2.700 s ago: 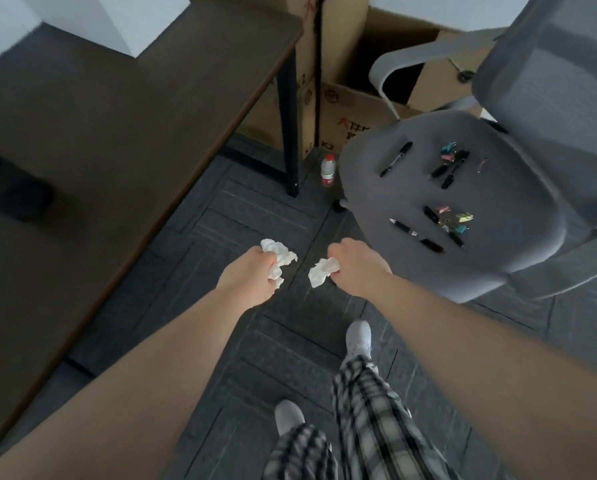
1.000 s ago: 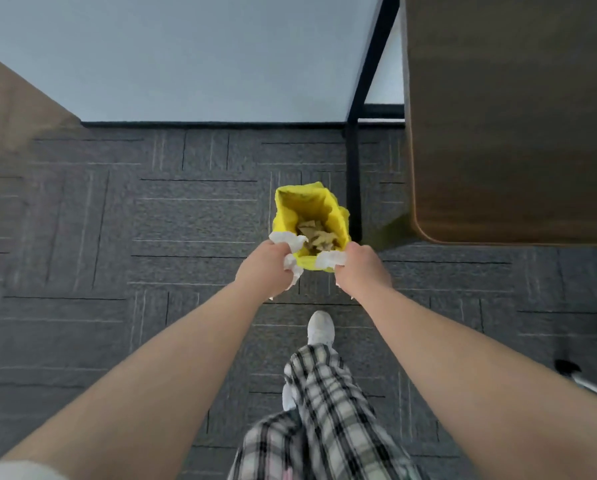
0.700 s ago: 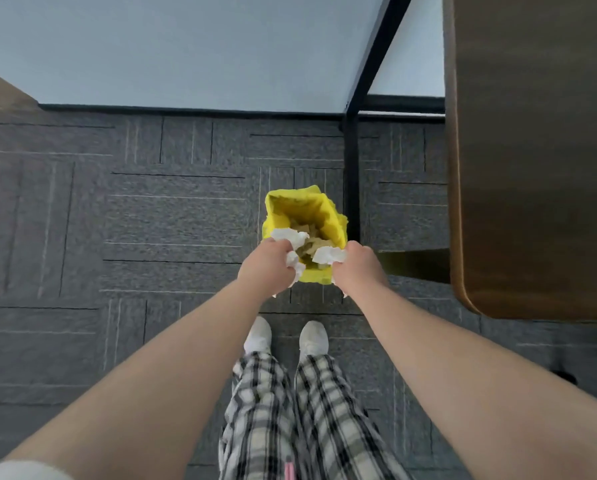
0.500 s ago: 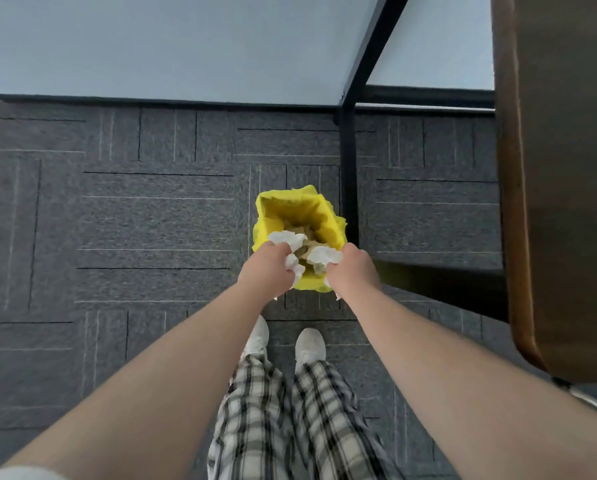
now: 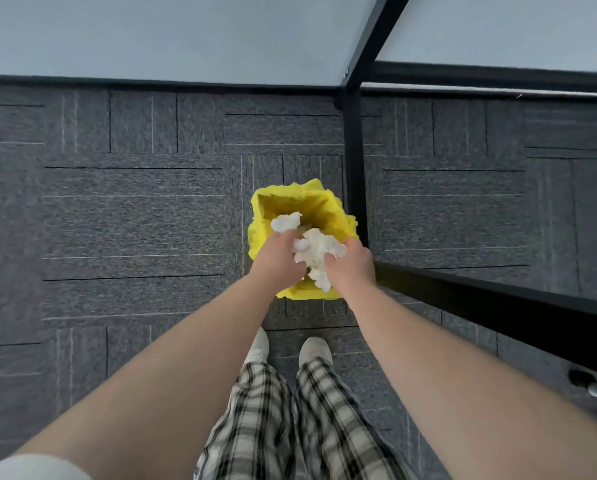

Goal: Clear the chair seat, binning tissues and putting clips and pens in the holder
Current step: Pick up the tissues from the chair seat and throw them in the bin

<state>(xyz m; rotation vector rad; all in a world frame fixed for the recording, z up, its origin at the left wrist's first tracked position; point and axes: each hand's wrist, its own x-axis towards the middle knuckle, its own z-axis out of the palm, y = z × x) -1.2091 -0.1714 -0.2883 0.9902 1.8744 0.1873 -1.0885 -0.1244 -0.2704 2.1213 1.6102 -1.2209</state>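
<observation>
A small bin with a yellow liner [image 5: 276, 202] stands on the grey carpet in front of my feet. Both my hands hover over its near rim. My left hand [image 5: 278, 259] grips a crumpled white tissue [image 5: 286, 221] that sticks out over the bin's opening. My right hand [image 5: 350, 263] grips a bigger wad of white tissue [image 5: 319, 249] between the two hands, above the bin. The chair, the clips, the pens and the holder are out of view.
A black table leg [image 5: 354, 161] stands right beside the bin on its right, and a black crossbar [image 5: 498, 299] runs from it toward the lower right. A pale wall with a dark skirting lies beyond. A chair-base foot [image 5: 588, 384] shows at the right edge.
I turned from the chair to the bin and stepped up to it. Both hands moved forward over the opening, and the tissues now hang looser from my fingers.
</observation>
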